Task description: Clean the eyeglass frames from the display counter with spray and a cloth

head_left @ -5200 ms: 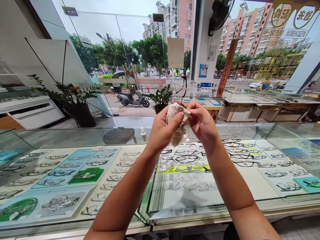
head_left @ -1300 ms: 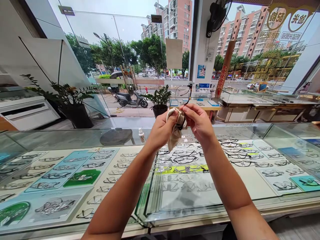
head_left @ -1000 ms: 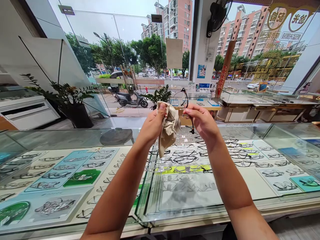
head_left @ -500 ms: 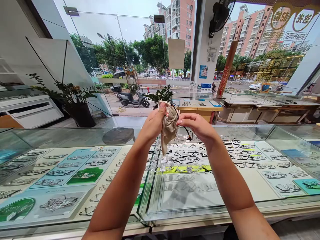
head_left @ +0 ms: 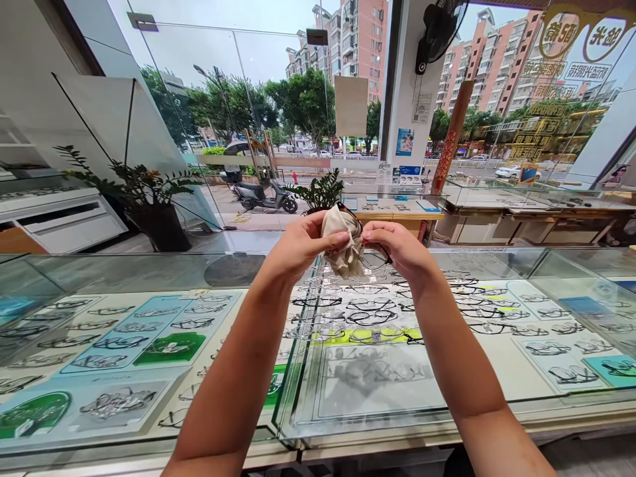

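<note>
My left hand [head_left: 311, 246] grips a bunched beige cloth [head_left: 342, 240], its thumb pressed across the front. The cloth wraps part of a pair of dark-framed eyeglasses [head_left: 386, 254], hiding much of the frame. Fingers of my right hand [head_left: 395, 244] pinch the eyeglasses at the right of the cloth. Both hands are raised above the glass display case [head_left: 370, 404], in front of my chest. Under the glass, several rows of eyeglasses [head_left: 370, 304] lie below my hands.
To the left, the case holds blue display boards [head_left: 124, 324] and a green tray [head_left: 169, 349] with eyeglasses. Beyond the counter stand a potted plant [head_left: 158, 225], a second counter [head_left: 517, 215] and a glass front. A black fan [head_left: 440, 33] hangs on the pillar.
The cloth, hanging down before, is now gathered up round the eyeglasses. My left thumb has moved down and across the cloth's front; my right hand shifted slightly right.
</note>
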The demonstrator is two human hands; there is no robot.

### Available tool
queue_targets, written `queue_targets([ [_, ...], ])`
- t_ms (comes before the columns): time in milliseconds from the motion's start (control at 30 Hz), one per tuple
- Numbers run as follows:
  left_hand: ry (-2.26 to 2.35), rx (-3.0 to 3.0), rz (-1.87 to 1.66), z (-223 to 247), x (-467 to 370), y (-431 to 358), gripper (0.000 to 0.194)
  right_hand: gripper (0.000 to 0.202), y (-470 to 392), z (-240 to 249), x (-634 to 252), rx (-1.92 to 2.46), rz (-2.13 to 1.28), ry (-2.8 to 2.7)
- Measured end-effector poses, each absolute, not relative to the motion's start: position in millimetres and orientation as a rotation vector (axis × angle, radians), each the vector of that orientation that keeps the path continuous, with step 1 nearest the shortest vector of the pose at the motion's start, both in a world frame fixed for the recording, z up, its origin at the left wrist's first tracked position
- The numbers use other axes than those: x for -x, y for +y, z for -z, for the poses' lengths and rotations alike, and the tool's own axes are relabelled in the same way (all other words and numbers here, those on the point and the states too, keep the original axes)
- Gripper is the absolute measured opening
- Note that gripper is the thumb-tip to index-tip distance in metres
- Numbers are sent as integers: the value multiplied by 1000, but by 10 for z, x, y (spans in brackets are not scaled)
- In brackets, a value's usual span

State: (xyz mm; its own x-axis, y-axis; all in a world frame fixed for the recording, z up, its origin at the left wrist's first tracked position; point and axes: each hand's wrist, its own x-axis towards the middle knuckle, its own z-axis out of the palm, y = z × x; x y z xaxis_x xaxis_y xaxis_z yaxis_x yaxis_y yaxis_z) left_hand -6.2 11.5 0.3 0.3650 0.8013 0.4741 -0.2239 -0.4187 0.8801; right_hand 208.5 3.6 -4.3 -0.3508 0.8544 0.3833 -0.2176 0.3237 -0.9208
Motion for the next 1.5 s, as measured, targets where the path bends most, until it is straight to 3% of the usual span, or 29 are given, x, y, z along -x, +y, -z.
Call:
queue_targets([
  [367, 556, -1723, -1635, 48, -205, 24, 46, 29, -70, 46, -2018, 517, -1332, -1711],
  [500, 505, -1751, -1529, -3, -121, 12, 51, 26, -99, -1, -2083, 508, -1300, -1702],
  [700, 429, -1733, -1228, -25, -11, 38, 42, 33, -92, -41, -2176, 592, -1344, -1605],
  [1033, 484, -1658, -1678, 105, -295, 23, 49, 36, -67, 66, -2027, 454, -1527, -1599],
  [1267, 455, -1525, -1568, 109, -265, 94, 40, 33, -31, -1, -2146, 552, -1240, -1629],
  [1500, 445, -1620, -1659, 148, -275, 119, 40, 37, 14, 62, -2110, 516, -1312, -1641],
])
